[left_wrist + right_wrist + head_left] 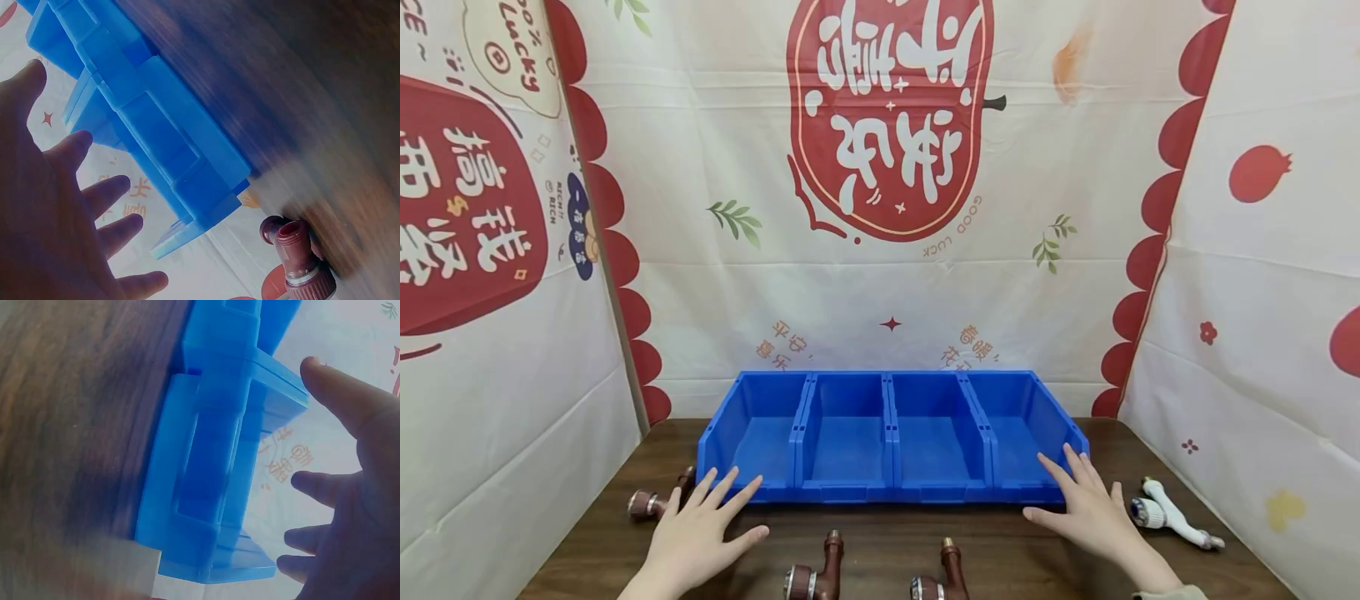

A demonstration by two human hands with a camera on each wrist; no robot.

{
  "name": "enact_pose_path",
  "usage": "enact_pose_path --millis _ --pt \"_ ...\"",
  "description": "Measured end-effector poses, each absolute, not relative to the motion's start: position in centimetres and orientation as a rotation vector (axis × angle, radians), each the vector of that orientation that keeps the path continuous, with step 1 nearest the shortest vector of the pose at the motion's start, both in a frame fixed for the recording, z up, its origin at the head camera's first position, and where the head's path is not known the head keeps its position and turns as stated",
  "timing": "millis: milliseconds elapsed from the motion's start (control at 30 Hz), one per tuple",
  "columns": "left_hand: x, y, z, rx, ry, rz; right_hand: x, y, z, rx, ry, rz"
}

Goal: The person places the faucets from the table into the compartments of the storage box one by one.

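Observation:
A row of joined blue storage bins [850, 493] stands on the dark wooden table, their insides bare. My left hand [696, 537] hovers with spread fingers at the front left corner of the bins, and the left wrist view shows nothing in that hand [56, 206]. Spread likewise, my right hand [1090, 508] is over the front right corner, and its palm [369, 506] holds nothing. Beside the left hand lies a brown tap [651, 504] with a ribbed knob, also seen in the left wrist view [300, 256]. A white tap [1172, 512] lies right of the right hand.
Two more brown taps, one left of centre [827, 575] and one right of it [951, 571], lie at the table's near edge, partly cut off by the frame. Printed white cloth [887, 292] hangs behind the bins and along both sides.

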State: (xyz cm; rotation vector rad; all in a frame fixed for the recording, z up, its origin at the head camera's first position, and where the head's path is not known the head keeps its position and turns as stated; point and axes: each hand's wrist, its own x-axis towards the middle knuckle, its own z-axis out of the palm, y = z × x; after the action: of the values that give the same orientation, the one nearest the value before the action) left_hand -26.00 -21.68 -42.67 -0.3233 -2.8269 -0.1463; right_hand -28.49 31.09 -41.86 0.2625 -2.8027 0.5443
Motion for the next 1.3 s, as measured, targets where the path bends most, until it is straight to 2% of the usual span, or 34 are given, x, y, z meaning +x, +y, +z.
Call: enact_pose_path --millis 300,733,1300 --pt "-25.8 -21.7 -42.6 -0.329 -2.812 -0.143 -29.3 32.0 -41.2 0.236 -2.711 0.657" --pt "-25.4 -21.4 -42.5 -0.350 -2.795 -0.158 -31.1 34.9 -41.7 0.045 -2.729 1.004" --pt "-25.9 -21.3 -42.7 -0.350 -2.792 -0.133 -32.4 35.4 -42.5 -0.070 -2.660 1.079"
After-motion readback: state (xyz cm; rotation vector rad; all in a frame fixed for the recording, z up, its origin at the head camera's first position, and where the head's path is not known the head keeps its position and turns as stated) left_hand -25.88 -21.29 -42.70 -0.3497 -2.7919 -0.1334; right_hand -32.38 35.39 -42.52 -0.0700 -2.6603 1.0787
